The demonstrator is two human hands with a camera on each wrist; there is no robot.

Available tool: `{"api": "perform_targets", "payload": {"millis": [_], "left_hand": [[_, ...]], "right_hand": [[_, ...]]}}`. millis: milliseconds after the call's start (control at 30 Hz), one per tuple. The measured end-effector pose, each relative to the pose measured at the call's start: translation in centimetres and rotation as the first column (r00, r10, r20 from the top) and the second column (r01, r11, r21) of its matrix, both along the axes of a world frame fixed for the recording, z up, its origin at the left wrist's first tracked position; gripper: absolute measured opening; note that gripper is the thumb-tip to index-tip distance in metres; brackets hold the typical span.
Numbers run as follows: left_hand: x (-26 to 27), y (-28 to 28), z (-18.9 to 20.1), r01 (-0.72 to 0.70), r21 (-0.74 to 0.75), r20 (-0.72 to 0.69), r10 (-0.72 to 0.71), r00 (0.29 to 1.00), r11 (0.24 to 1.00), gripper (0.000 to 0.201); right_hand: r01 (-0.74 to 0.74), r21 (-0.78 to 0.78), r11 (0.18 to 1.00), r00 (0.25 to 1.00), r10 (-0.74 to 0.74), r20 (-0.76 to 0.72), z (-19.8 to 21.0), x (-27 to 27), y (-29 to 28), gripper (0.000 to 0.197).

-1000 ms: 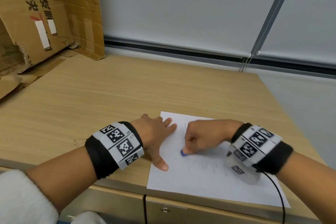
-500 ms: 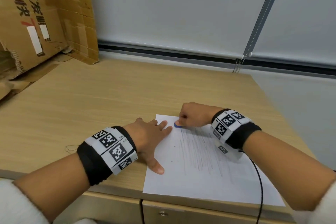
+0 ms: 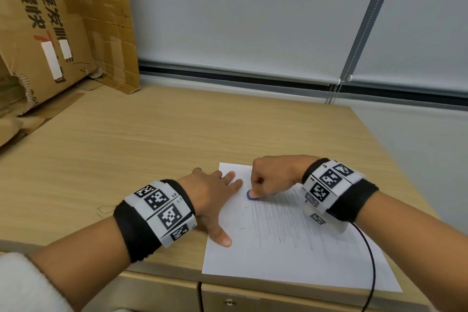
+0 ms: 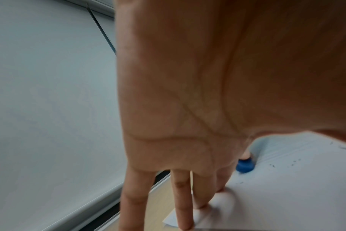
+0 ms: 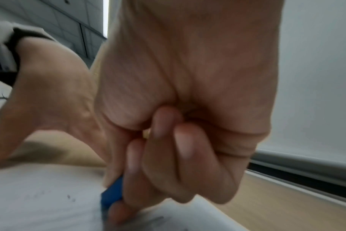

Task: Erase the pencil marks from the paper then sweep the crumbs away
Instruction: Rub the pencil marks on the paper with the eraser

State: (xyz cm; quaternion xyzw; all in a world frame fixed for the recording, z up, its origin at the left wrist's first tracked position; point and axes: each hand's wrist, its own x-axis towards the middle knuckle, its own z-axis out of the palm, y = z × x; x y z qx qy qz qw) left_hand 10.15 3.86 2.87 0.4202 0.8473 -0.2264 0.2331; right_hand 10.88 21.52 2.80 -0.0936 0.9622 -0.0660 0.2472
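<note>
On the near right part of the one worktop [image 3: 126, 149] lies one sheet of paper [image 3: 291, 266]. Its pencil marks [image 3: 281, 223] run near to far, to the right of and nearer than the eraser. The left hand [image 3: 210, 195] lies flat, its grip spread, pressing the paper's left edge. The right hand [image 3: 273, 177] is closer to the marks, its grip pinching one blue eraser [image 3: 251, 195] against the paper. A few dark crumbs [image 3: 243, 228] lie left of the marks; too small to count.

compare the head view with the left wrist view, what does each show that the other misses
Only the head view shows the cardboard boxes, the faint pencil lines across the paper, and the right hand pinching the blue eraser. Only the left wrist view shows the left hand's palm and the paper's lifted corner. Both show eraser, paper, crumbs.
</note>
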Motion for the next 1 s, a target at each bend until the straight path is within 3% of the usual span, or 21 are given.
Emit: {"api": "perform_targets", "payload": {"millis": [200,367,533,667,867,1000], "left_hand": [[0.0,0.0,0.1,-0.003,0.002,0.008,0.003,1.0,1.0,0.125],[0.0,0.1,0.0,0.003,0.001,0.004,-0.003,1.0,1.0,0.124],[-0.1,0.1,0.0,0.002,0.013,0.006,-0.002,1.0,1.0,0.124],[0.0,0.1,0.0,0.013,0.01,0.001,-0.013,1.0,1.0,0.124],[-0.1,0.1,-0.1,0.011,0.011,-0.005,-0.011,1.0,1.0,0.125],[0.0,0.0,0.0,0.006,0.016,0.005,-0.006,1.0,1.0,0.125]], "right_hand": [[0.012,0.013,1.0,0.976,-0.009,-0.216,-0.1,-0.4,0.2,0.043],[-0.059,0.03,0.998,0.998,0.06,-0.013,0.0,0.8,0.1,0.04],[-0.016,0.051,0.999,0.967,0.028,-0.252,-0.6,1.3,0.5,0.041],[-0.099,0.079,0.992,0.984,0.109,-0.14,-0.1,2.5,0.0,0.038],[-0.071,0.119,0.99,0.966,0.098,-0.24,-0.6,2.3,0.1,0.038],[-0.106,0.025,0.994,0.99,0.108,-0.09,-0.4,2.9,0.2,0.041]]}}
